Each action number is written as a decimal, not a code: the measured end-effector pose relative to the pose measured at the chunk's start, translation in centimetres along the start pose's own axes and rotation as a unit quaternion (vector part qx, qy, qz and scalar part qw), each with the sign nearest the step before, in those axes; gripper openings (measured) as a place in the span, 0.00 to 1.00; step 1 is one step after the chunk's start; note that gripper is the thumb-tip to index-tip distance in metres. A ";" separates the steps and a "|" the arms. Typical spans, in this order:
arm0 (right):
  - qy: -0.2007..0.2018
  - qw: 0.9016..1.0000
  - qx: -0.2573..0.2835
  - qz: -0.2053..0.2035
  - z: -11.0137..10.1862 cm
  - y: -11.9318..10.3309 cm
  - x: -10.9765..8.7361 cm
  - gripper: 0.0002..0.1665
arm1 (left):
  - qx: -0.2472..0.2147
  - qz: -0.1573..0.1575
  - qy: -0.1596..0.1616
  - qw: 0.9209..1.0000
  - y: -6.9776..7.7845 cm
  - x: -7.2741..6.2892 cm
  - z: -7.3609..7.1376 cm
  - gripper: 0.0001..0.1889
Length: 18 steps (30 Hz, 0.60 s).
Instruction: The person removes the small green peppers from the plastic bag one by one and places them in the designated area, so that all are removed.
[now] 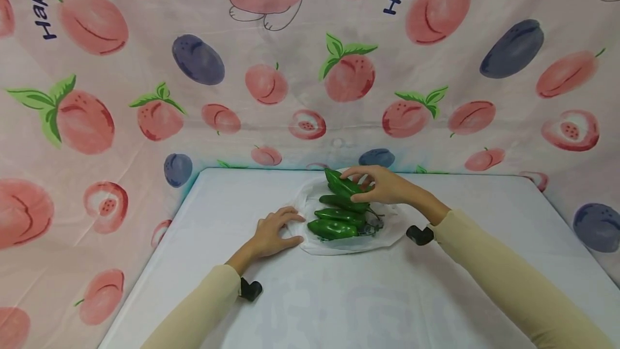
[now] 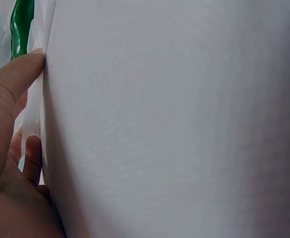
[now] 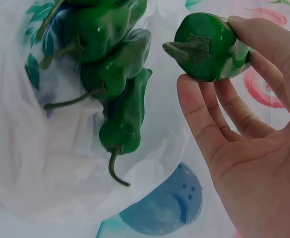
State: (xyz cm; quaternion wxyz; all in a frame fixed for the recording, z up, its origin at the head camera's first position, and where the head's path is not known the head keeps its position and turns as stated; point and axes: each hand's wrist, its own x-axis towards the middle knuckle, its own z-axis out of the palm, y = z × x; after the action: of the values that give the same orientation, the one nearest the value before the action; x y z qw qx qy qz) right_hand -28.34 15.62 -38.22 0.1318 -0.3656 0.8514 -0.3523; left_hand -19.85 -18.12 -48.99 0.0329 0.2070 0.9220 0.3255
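Observation:
A glossy green chili pepper [image 3: 204, 47] with a short stem is held between the thumb and fingers of my right hand [image 1: 382, 185], at the far side of the pile. More green peppers [image 1: 334, 229] lie side by side on a thin white plastic bag [image 1: 329, 248], their curved stems pointing right. My left hand [image 1: 271, 235] rests at the bag's left edge, thumb and fingers spread and touching the plastic. In the left wrist view, the thumb [image 2: 23, 72] lies against the bag's edge, with part of one pepper [image 2: 22, 29] behind it.
The bag lies near the back of a white-covered table [image 1: 339, 300]. A fruit-print cloth [image 1: 310, 58] hangs behind and at the sides. Black devices [image 1: 419, 235] are strapped at both wrists.

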 end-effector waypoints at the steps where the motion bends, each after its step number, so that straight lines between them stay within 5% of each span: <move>1: 0.000 1.000 0.001 0.000 -0.1 0.1 -0.1 0.34 | 0.000 -0.001 0.000 1.000 0.0 0.0 0.0 0.24; 18: 0.037 0.998 -0.023 0.034 -2.6 2.1 -3.9 0.33 | -0.004 -0.002 -0.001 1.000 -0.1 0.0 0.1 0.24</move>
State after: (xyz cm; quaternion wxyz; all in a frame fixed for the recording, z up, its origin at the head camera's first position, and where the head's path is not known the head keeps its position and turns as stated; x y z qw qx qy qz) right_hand -27.97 20.76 -37.91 0.1039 -0.3258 0.8756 -0.3413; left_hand -19.90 -18.17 -49.11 0.0353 0.2050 0.9211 0.3290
